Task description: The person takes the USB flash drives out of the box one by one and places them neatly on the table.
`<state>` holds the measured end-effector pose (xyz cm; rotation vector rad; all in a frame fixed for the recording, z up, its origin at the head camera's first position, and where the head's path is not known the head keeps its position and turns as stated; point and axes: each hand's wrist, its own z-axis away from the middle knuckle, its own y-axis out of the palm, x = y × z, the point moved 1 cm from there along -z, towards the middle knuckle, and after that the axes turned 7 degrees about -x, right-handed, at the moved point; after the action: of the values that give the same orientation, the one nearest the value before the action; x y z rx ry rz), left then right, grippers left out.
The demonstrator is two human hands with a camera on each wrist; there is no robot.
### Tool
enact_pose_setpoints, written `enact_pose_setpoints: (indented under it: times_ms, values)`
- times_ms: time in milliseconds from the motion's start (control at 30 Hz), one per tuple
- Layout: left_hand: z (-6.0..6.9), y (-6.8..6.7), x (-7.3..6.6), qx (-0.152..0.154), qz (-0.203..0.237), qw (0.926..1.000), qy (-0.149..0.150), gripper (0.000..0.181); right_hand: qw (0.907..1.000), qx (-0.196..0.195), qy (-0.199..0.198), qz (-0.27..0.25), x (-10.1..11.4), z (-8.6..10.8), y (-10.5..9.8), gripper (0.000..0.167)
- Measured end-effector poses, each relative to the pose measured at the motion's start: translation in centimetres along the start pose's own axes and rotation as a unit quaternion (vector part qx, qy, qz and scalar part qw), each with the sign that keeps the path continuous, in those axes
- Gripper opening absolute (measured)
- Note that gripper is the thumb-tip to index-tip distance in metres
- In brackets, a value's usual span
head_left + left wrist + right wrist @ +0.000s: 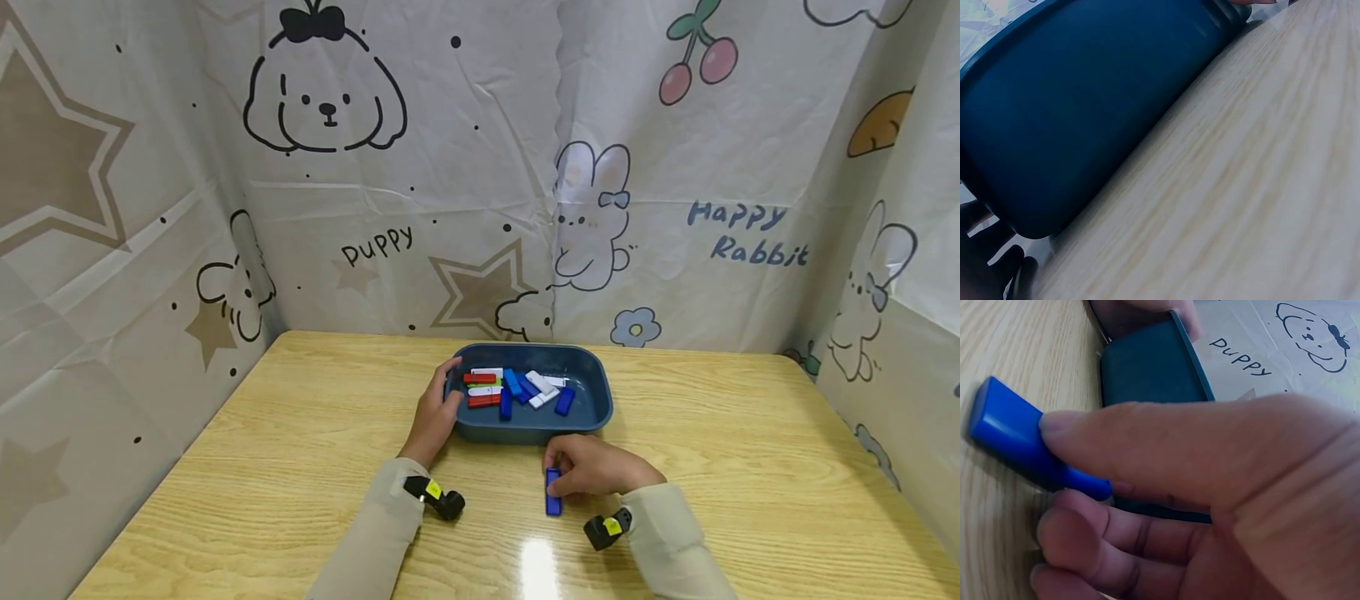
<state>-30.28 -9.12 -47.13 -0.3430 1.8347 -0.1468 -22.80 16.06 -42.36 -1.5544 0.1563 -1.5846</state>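
Note:
My left hand (436,417) grips the left end of a dark blue, rounded plastic tray (517,435), its fingers by the rim. Dark fingers (1007,269) show beside the tray's corner in the left wrist view. My right hand (600,465) pinches a small, oblong blue block (553,502) on the table just in front of the tray. In the right wrist view the thumb (1085,434) lies across the blue block (1010,422), and the other fingers curl beneath it. Inside the tray lie several similar pieces in blue, white, red and green, such as a blue piece (566,402).
The tray stands on a light wood-grain table (712,442). A printed curtain (480,167) encloses the back and both sides of the table. Each wrist carries a small black camera.

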Motion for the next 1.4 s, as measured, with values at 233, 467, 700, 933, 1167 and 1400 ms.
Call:
enact_pose_setpoints:
  times_ms: [233,467,700,933,1167,1400]
  values:
    - [-0.01,0.01,0.16,0.001,-0.002,1.0000,-0.001,0.052,1.0000,0.003,0.008,-0.005,-0.18,0.03,0.07,0.021]
    - [-0.07,0.03,0.18,0.000,-0.004,1.0000,0.003,0.052,0.9998,0.008,0.015,-0.013,-0.14,0.10,0.07,0.021]
    - [-0.13,0.08,0.22,0.001,0.001,1.0000,0.004,0.053,0.9996,0.008,0.022,-0.019,-0.23,0.10,0.13,0.021]
    - [-0.25,0.12,0.42,0.003,0.003,1.0000,0.002,0.053,0.9993,0.005,0.028,-0.025,-0.12,0.12,0.21,0.020]
    - [-0.19,0.20,0.26,0.005,0.004,0.9999,-0.011,0.053,0.9992,0.000,0.033,-0.023,0.01,0.19,0.35,0.021]
    - [-0.17,0.16,0.24,0.004,0.004,0.9999,-0.009,0.054,0.9991,0.000,0.036,-0.023,0.08,0.21,0.37,0.021]
